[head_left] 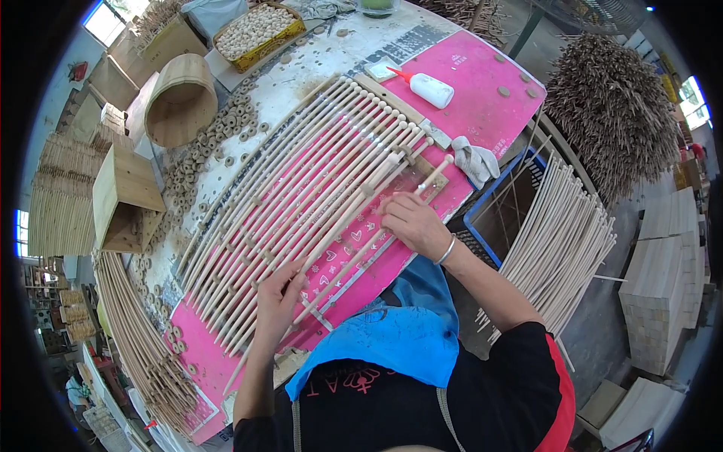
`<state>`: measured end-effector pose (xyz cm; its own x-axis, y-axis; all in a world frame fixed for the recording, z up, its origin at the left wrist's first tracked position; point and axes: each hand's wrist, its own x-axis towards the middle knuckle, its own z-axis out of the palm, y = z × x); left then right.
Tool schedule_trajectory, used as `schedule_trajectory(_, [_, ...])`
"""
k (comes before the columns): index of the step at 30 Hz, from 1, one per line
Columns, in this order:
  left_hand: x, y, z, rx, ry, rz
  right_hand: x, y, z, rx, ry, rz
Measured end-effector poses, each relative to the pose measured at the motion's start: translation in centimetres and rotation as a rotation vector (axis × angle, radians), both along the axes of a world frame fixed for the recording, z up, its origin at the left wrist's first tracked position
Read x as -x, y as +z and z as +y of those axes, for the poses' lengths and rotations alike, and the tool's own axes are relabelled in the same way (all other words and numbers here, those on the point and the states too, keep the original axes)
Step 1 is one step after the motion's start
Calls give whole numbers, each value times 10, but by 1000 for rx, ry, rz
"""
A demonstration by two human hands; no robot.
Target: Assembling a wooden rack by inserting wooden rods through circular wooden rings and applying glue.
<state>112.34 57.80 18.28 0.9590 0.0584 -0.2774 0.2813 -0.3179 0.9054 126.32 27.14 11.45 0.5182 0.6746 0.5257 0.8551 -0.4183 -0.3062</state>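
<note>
A long row of pale wooden rods [301,196] with round bead-like ends lies side by side across a pink mat [482,83] on the worktable. My left hand [277,297] rests with fingers spread on the near ends of the rods. My right hand [410,222] presses on the outermost rod [369,226] near its far end, beside a clear plastic strip. A metal bracelet circles my right wrist.
A white glue bottle [431,89] and a work glove [476,160] lie on the mat. Wooden rings [226,128] are scattered left, beside a round wooden tub [179,102] and a box [124,196]. A yellow crate of beads [260,30] stands far back. More rods [561,241] lean over a blue crate.
</note>
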Motion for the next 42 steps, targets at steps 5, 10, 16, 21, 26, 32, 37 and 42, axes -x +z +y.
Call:
schedule_trajectory(5, [-33,-7,-22,-240,-153,-234,29,5,-17,-76,71,146])
schedule_trajectory(10, [-62,-16,-66,-461,-253,-356,49,16,-17,-108,120,101])
schedule_trajectory(16, [-75,-37,-96,-694,-327,-496,61,11,-25,-122,60,126])
schedule_trajectory(21, [-78,-52,-96,-843,-340,-568,66,8,-23,-151,54,183])
schedule_trajectory(26, [-80,-51,-95,-1007,-367,-608,64,9,-23,-147,51,214])
schedule_trajectory(32, [-77,-29,-96,-746,-468,-658,68,-1,-38,-151,-4,247])
schedule_trajectory(37, [-29,4,-32,-379,-718,-205,38,17,-50,-182,-66,19])
schedule_trajectory(42, [-14,35,0,-316,-728,-71,39,48,-66,-190,-94,-21])
